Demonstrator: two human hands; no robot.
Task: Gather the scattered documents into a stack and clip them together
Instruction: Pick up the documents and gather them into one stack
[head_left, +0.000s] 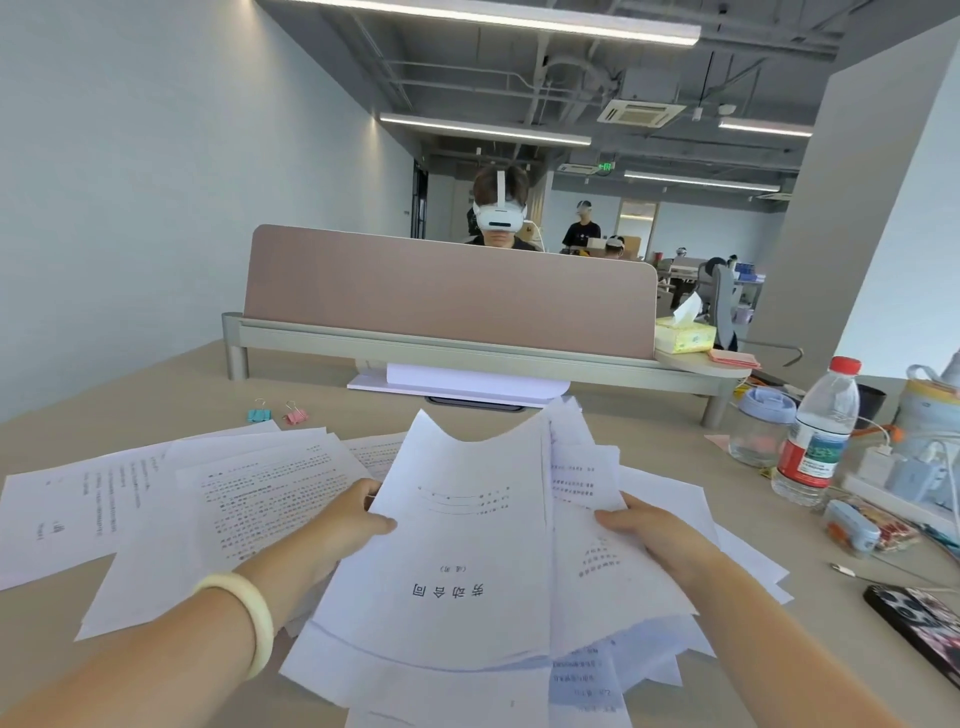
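documents (467, 545) gripped by left hand (337, 525) and right hand (654, 535), loose sheets (156, 509) left, binder clips (260, 414) beyond, bottle (815, 441) right

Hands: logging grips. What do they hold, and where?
Loose bundle of white printed sheets: left hand grips its left edge, right hand its right edge.

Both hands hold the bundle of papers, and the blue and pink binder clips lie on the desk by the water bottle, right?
Not quite. The left hand and right hand do hold the bundle of papers, but the blue binder clip and pink binder clip lie on the desk at the far left, away from the water bottle, as the head view shows.
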